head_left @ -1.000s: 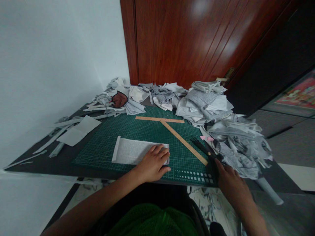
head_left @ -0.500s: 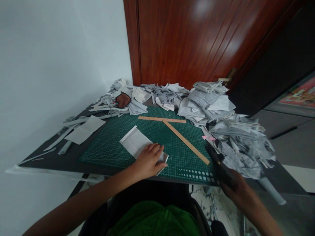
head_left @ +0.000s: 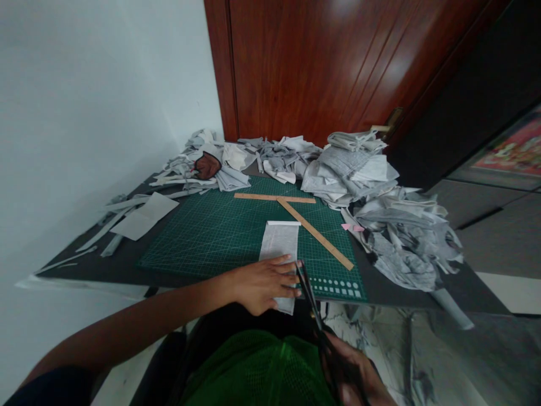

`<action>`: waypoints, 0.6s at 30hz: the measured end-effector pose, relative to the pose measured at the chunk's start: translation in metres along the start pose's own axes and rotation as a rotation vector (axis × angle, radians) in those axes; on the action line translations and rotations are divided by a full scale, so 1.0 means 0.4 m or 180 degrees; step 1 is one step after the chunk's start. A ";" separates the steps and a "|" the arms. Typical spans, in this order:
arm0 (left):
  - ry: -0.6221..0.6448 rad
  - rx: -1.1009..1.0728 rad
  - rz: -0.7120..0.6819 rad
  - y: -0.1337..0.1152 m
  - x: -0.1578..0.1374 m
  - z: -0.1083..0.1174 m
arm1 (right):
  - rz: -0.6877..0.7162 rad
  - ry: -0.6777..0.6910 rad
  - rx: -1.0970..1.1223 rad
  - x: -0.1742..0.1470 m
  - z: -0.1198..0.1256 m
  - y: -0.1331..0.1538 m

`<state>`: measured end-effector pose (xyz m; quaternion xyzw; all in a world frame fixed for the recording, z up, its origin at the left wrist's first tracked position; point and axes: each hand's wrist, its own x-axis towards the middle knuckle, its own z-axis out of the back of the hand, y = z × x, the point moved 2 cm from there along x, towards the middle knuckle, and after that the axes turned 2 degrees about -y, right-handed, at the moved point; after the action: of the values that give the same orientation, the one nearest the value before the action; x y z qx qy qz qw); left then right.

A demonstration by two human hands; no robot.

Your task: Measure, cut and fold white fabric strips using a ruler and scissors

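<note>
Scissors [head_left: 311, 304] and cloth have both moved since the earlier frame: the scissors have swung in from the right side of the table, and the cloth [head_left: 279, 243] has turned from a slant to run nearly straight away from the person. It lies on the mat [head_left: 198, 231], left of the slanting ruler [head_left: 315, 232], its folded end far off and its near end reaching past the table's front edge.

Left hand [head_left: 262, 285] rests palm-down across the cloth, fingers extended and a little spread, pressing rather than pinching. Right hand [head_left: 350, 366] is closed round the scissor handles; the blade tips are close by the left fingertips at the cloth's right edge — whether they touch it, I cannot tell.

This looks like lining up for a trim. The next move likely calls for holding the cloth flat and setting the blades on its edge — clear of those fingertips.
</note>
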<state>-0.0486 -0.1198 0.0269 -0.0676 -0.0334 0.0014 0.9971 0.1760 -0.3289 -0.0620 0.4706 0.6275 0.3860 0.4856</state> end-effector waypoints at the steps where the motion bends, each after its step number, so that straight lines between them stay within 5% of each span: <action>1: -0.0013 0.0076 0.0000 -0.003 -0.016 0.004 | 0.0048 0.0058 0.0040 0.007 -0.012 0.001; 9: -0.0441 0.0163 0.1147 -0.030 -0.165 -0.043 | -0.0452 0.0240 0.0679 0.080 -0.124 0.086; 13: -0.0420 -0.0500 0.0965 -0.024 -0.166 -0.013 | -0.0815 0.0068 0.1559 0.142 -0.155 0.136; 18: -0.0420 -0.0594 0.0749 0.005 -0.109 0.020 | -0.0711 -0.0429 0.1646 0.174 -0.145 0.159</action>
<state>-0.0925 -0.1170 0.0316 -0.1632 -0.0907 0.1195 0.9751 0.1272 -0.2467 -0.0059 0.5313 0.7194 0.1252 0.4295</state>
